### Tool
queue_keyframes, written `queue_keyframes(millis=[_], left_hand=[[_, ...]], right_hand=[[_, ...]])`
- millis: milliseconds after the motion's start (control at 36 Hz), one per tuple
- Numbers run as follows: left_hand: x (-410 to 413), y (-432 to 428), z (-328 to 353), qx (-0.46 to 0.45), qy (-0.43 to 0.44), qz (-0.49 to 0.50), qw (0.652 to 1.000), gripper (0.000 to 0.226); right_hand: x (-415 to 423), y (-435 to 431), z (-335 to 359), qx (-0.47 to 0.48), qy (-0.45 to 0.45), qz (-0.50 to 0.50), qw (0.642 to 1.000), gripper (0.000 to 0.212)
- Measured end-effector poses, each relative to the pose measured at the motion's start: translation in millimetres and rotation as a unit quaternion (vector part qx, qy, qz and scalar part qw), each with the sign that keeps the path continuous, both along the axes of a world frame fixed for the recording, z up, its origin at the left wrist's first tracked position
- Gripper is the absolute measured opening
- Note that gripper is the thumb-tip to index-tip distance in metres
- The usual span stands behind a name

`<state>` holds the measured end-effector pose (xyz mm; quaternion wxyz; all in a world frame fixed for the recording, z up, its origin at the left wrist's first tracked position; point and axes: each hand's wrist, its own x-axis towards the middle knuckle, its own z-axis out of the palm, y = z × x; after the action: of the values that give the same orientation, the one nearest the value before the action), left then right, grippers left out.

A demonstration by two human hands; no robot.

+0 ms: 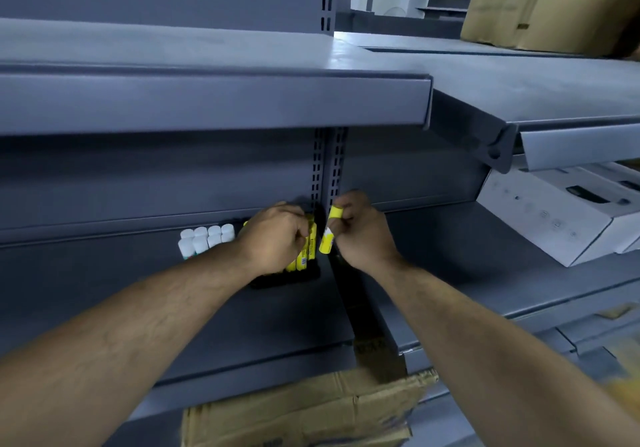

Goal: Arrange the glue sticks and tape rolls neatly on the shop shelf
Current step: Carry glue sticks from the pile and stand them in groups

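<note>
On the grey middle shelf (173,294), several yellow glue sticks (306,246) stand in a black tray (287,278) at the back, near the slotted upright. My left hand (275,239) is curled around the top of these sticks. My right hand (362,232) grips one more yellow glue stick (329,235), held upright just right of the tray. Several white bottles (204,240) stand in a tight group left of the tray. No tape rolls are visible.
An upper shelf (214,100) overhangs the work area. White boxes (568,211) lie on the right-hand shelf. A brown cardboard box (304,412) sits below the shelf front, and brown paper bags (554,3) stand at the top right.
</note>
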<state>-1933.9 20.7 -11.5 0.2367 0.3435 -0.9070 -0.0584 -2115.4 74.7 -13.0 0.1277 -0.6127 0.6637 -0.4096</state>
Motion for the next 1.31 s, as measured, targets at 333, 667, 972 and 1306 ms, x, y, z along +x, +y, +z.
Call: queue_keyframes(millis=[333,667,972,1306], left_hand=[[3,4,15,0.028,-0.056,0.024,0.998,0.021],[13,2,20,0.003,-0.05,0.057,0.997,0.043],[7,3,24,0.039,-0.156,0.073,0.984,0.086],[8,8,14,0.065,-0.178,0.087,0.978,0.089]], right_hand=[[9,-4,-4,0.038,-0.005,0.02,0.999,0.016],[17,-9,-16,0.04,0.036,0.04,0.998,0.02],[20,-11,-15,0.04,0.101,0.057,0.992,0.011],[23,-2,0,0.079,0.146,0.054,0.985,0.009]])
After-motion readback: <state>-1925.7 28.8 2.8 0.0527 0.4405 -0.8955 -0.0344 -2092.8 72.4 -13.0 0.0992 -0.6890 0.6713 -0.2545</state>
